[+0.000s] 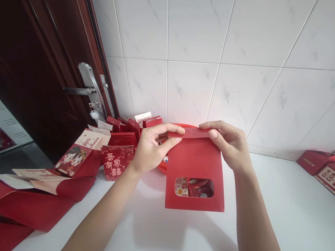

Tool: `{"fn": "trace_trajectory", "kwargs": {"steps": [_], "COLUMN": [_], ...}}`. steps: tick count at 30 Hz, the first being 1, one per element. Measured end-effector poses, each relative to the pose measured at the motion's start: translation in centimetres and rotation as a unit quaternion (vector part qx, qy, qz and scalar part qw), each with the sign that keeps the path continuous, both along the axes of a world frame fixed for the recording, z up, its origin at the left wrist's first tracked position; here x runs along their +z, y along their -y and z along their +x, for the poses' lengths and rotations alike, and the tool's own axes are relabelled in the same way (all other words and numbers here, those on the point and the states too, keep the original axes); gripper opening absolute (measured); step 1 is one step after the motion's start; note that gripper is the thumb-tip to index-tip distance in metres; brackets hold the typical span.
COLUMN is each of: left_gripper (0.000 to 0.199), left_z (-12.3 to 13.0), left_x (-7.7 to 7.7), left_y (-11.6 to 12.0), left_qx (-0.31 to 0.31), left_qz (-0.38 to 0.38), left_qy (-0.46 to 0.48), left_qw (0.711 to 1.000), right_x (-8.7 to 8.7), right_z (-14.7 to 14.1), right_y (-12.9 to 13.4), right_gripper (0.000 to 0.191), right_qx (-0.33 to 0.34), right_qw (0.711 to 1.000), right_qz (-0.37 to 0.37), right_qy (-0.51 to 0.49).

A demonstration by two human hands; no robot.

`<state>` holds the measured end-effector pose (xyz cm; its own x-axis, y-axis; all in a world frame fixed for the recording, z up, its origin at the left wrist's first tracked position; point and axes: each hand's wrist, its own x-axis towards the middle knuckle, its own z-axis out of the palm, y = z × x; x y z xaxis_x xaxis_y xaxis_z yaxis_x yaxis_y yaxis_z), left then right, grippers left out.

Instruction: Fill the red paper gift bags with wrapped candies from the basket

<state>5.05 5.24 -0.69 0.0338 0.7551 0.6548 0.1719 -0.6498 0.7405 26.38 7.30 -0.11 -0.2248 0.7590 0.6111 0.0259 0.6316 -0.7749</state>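
Observation:
A red paper gift bag [195,160] hangs upright above the white table, held at its top by both hands. Its top edge forms a narrow folded strip with small holes. Through a rounded window low on its front, small wrapped items show inside. My left hand [156,144] pinches the left end of the strip between thumb and fingers. At the right end, my right hand [228,142] grips the strip the same way, index finger along the top. Behind the bag a round red tray [163,168] is mostly hidden, with small colourful things in it.
Several red gift bags [119,158] stand to the left, against the tiled wall [190,84]. Flat, partly opened red bags [33,207] lie at the near left. Red boxes [330,174] sit at the far right on the white table [281,209]. A dark door [38,48] with a metal handle rises at left.

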Motion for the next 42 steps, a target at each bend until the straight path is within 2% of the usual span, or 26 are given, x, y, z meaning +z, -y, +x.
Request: {"fn": "trace_trajectory", "kwargs": {"steps": [6, 12, 17, 23, 28, 42], "left_gripper": [0.011, 0.012, 0.019, 0.034, 0.033, 0.030], "left_z": [0.04, -0.18, -0.63, -0.23, -0.37, -0.07], "left_x": [-0.19, -0.16, 0.05, -0.02, -0.06, -0.18], "left_y": [-0.04, -0.36, -0.30, -0.63, -0.97, -0.74], "left_qx": [0.018, 0.003, -0.034, -0.029, -0.081, -0.082], "left_qz": [0.032, 0.051, 0.029, -0.002, -0.058, -0.036], "left_qy": [-0.015, -0.031, -0.046, 0.021, -0.020, -0.040], "left_qw": [0.999, 0.998, 0.998, 0.999, 0.995, 0.995], "right_x": [0.01, -0.13, -0.18, -0.05, -0.18, 0.04], "right_z": [-0.14, 0.04, 0.17, 0.17, 0.21, 0.68], "right_y": [0.11, -0.08, -0.04, 0.10, -0.07, -0.18], "right_gripper": [0.032, 0.033, 0.033, 0.031, 0.030, 0.029], "right_qx": [0.032, 0.027, 0.017, 0.007, -0.002, 0.012], "right_qw": [0.998, 0.999, 1.000, 1.000, 1.000, 0.999], "right_qz": [-0.053, -0.034, -0.018, -0.003, 0.011, 0.001], "right_qy": [0.005, 0.011, 0.007, 0.007, 0.016, 0.038]}}
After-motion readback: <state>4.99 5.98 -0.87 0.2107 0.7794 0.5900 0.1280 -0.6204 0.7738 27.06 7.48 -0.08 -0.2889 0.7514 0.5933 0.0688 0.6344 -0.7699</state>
